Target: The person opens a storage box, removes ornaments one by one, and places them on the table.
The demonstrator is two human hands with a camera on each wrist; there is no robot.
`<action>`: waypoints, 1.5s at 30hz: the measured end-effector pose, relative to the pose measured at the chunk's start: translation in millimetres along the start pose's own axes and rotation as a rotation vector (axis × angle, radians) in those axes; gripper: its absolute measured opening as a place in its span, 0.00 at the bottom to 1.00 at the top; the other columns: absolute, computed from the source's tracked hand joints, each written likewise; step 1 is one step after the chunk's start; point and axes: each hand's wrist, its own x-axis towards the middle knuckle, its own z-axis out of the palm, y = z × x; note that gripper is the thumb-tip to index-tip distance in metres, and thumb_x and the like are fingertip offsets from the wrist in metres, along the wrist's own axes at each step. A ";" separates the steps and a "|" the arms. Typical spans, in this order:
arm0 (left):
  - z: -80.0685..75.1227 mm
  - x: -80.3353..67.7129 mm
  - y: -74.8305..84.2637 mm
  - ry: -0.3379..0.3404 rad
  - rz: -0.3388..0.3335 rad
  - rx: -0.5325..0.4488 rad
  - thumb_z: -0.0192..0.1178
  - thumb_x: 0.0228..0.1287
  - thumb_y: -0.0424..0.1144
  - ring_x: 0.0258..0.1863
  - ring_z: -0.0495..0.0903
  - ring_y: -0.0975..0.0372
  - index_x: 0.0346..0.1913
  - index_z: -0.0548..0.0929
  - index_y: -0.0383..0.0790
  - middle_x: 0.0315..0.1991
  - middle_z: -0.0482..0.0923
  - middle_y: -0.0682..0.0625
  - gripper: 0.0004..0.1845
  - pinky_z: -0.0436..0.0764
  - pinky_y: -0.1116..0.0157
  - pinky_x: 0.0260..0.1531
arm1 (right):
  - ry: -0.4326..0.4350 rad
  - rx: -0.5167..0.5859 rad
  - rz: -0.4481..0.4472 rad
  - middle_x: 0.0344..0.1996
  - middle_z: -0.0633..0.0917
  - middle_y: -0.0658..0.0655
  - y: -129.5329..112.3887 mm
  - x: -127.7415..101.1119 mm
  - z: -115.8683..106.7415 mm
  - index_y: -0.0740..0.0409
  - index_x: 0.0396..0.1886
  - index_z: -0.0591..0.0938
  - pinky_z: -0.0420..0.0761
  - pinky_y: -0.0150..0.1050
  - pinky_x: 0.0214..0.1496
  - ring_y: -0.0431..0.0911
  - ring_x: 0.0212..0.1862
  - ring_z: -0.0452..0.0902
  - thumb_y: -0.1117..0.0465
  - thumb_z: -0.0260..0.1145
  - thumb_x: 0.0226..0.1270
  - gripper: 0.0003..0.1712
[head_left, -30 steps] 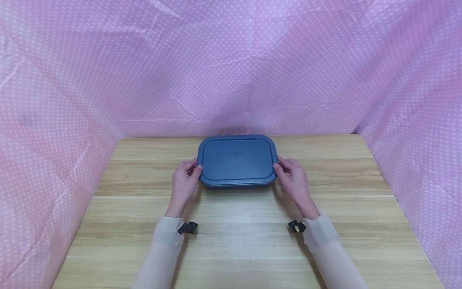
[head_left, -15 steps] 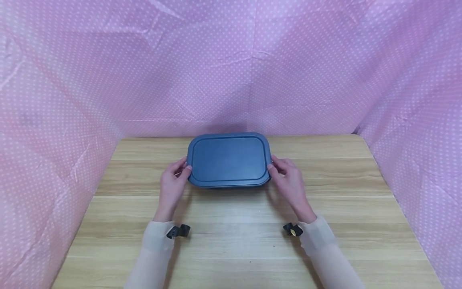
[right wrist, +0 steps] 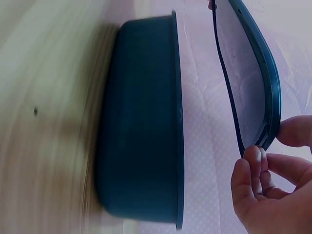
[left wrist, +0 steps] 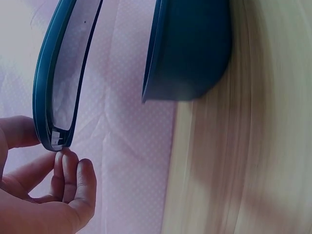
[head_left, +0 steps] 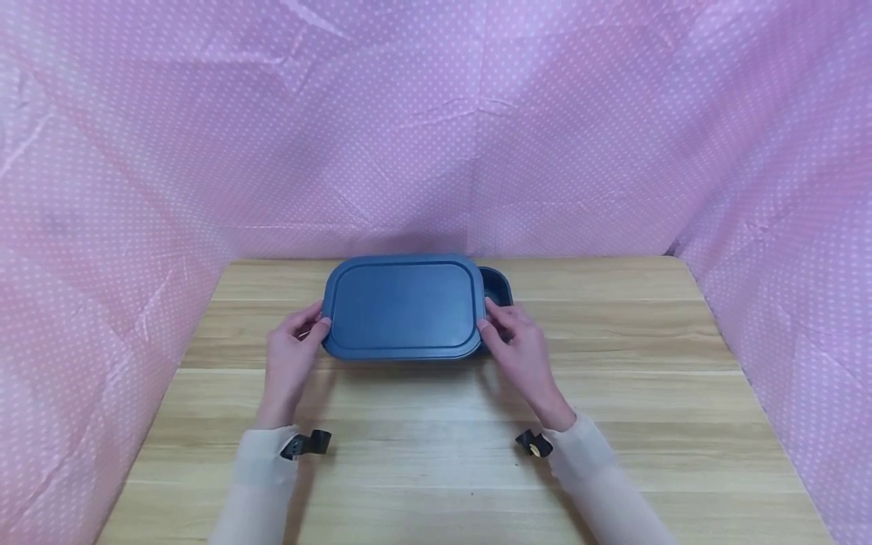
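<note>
No brand, label or readable writing on any surface in the three views.

Blue lid (head_left: pixel 403 306) sits at centre of the head view, lifted clear of the blue container (head_left: pixel 496 285) and offset toward frame left; both wrist views show an open gap between lid and container rim. Only the container's right end shows in the head view, just right of the lid; the rest is hidden beneath it.

Left hand (head_left: pixel 289 362) pinches the lid's left edge, thumb and fingertips on the rim. Right hand (head_left: pixel 521 356) pinches the lid's right edge the same way. Hands well apart, one at each short end of the lid.

Surface: pale wood-grain table (head_left: pixel 640 424); the container rests on it, in the upper middle of the tabletop. Pink cloth with white dots (head_left: pixel 436 129) encloses the back and both sides.

Light sleeves cover both forearms; a small black clip (head_left: pixel 305 444) at each wrist. Wrist views are motion-blurred on the table side. Container's interior not visible.
</note>
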 end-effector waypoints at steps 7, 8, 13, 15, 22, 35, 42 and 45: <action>-22.4 -0.3 -2.2 0.024 -0.003 0.034 0.61 0.73 0.36 0.46 0.78 0.69 0.64 0.83 0.32 0.55 0.81 0.38 0.20 0.78 0.81 0.43 | -0.038 0.035 -0.029 0.47 0.84 0.57 -10.0 -3.4 18.6 0.66 0.68 0.79 0.85 0.37 0.50 0.46 0.47 0.82 0.63 0.68 0.74 0.25; -25.6 -0.5 -2.9 0.029 -0.009 0.043 0.62 0.73 0.36 0.46 0.78 0.70 0.64 0.83 0.32 0.55 0.81 0.39 0.20 0.77 0.81 0.43 | -0.044 0.037 -0.030 0.47 0.84 0.57 -11.6 -3.9 21.6 0.66 0.68 0.78 0.85 0.38 0.50 0.45 0.47 0.82 0.63 0.67 0.74 0.26; -42.4 0.1 -7.6 0.043 -0.032 0.100 0.61 0.74 0.38 0.45 0.77 0.71 0.65 0.82 0.33 0.55 0.81 0.40 0.22 0.77 0.82 0.42 | -0.070 0.029 -0.042 0.47 0.83 0.56 -18.4 -6.0 36.7 0.65 0.69 0.78 0.85 0.45 0.52 0.45 0.47 0.81 0.62 0.67 0.74 0.27; -49.0 1.1 -9.8 0.050 -0.034 0.131 0.61 0.74 0.39 0.45 0.77 0.71 0.66 0.82 0.33 0.56 0.81 0.39 0.22 0.77 0.82 0.41 | -0.076 0.027 -0.051 0.47 0.82 0.56 -20.8 -6.8 42.9 0.65 0.69 0.78 0.84 0.46 0.53 0.45 0.48 0.81 0.62 0.67 0.74 0.27; -70.3 1.5 -17.2 0.049 -0.069 0.177 0.60 0.75 0.42 0.43 0.75 0.72 0.67 0.80 0.33 0.55 0.80 0.42 0.24 0.77 0.82 0.39 | -0.085 0.010 -0.076 0.47 0.82 0.56 -28.6 -9.3 64.9 0.66 0.70 0.77 0.83 0.45 0.53 0.46 0.48 0.82 0.62 0.68 0.72 0.29; -105.5 6.9 -35.8 0.070 -0.172 0.244 0.57 0.77 0.50 0.47 0.74 0.72 0.71 0.78 0.36 0.66 0.76 0.36 0.28 0.75 0.83 0.39 | -0.176 -0.039 -0.062 0.51 0.82 0.56 -41.8 -13.1 104.8 0.66 0.71 0.75 0.81 0.43 0.55 0.47 0.52 0.81 0.57 0.67 0.75 0.30; -118.7 10.0 -46.2 0.093 -0.202 0.257 0.56 0.77 0.49 0.45 0.73 0.75 0.71 0.77 0.34 0.65 0.76 0.38 0.28 0.74 0.84 0.39 | -0.204 -0.047 -0.086 0.50 0.81 0.56 -45.3 -14.9 127.5 0.68 0.72 0.73 0.81 0.40 0.54 0.44 0.51 0.82 0.56 0.65 0.76 0.31; -123.7 11.4 -51.1 0.094 -0.201 0.252 0.56 0.77 0.48 0.44 0.73 0.77 0.71 0.77 0.33 0.61 0.78 0.42 0.28 0.74 0.84 0.39 | -0.214 -0.063 -0.094 0.49 0.80 0.56 -45.8 -15.8 135.4 0.68 0.72 0.73 0.81 0.39 0.52 0.44 0.49 0.81 0.56 0.65 0.76 0.31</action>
